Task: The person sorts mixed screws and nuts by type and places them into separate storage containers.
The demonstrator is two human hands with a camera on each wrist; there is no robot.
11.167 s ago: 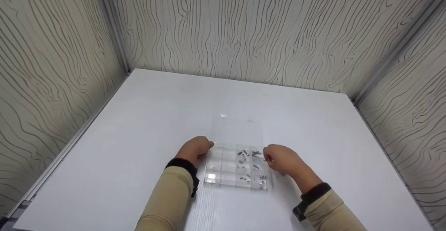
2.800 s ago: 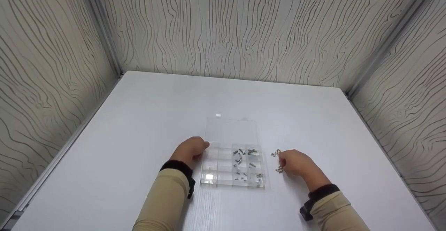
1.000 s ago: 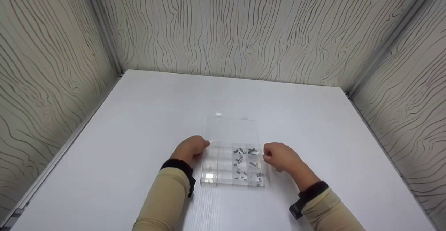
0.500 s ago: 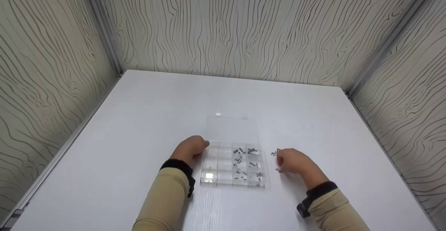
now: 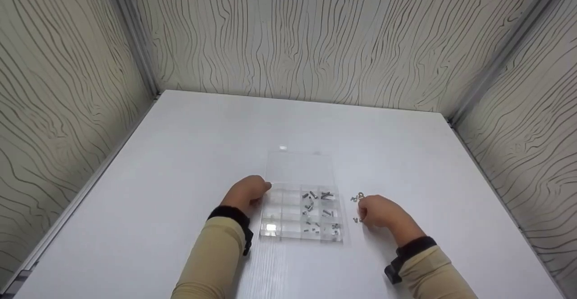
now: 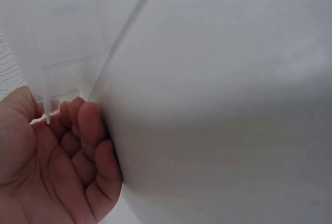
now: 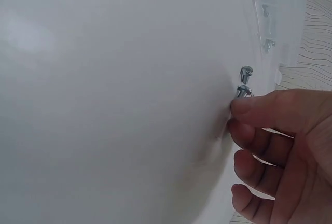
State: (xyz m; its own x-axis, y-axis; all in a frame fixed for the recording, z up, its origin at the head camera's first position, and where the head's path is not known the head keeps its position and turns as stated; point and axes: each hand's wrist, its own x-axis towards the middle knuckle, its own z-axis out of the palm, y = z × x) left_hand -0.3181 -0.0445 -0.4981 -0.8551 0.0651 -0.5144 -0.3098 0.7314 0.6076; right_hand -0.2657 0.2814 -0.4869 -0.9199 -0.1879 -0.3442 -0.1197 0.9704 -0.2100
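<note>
A clear compartment box point(image 5: 288, 227) lies open on the white table, its lid point(image 5: 299, 168) flat behind it. Small metal screws point(image 5: 315, 209) sit in its right-hand compartments. My left hand point(image 5: 258, 191) grips the box's left edge; in the left wrist view the thumb and curled fingers of that hand point(image 6: 49, 111) pinch the thin clear wall point(image 6: 67, 53). My right hand point(image 5: 366, 211) rests on the table right of the box, among loose screws point(image 5: 357, 197). In the right wrist view that hand point(image 7: 236, 117) has a fingertip touching one screw point(image 7: 243, 90); nothing lies between its fingers.
The white table point(image 5: 180, 154) is enclosed by wood-grain walls point(image 5: 293, 37) at the back and on both sides. A second loose screw point(image 7: 246, 71) lies just beyond the one touched, and the box's edge point(image 7: 282, 32) is close by.
One second ago my right hand was over the box's right compartments; it has moved right and down to the loose screws on the table. My left hand has stayed on the box.
</note>
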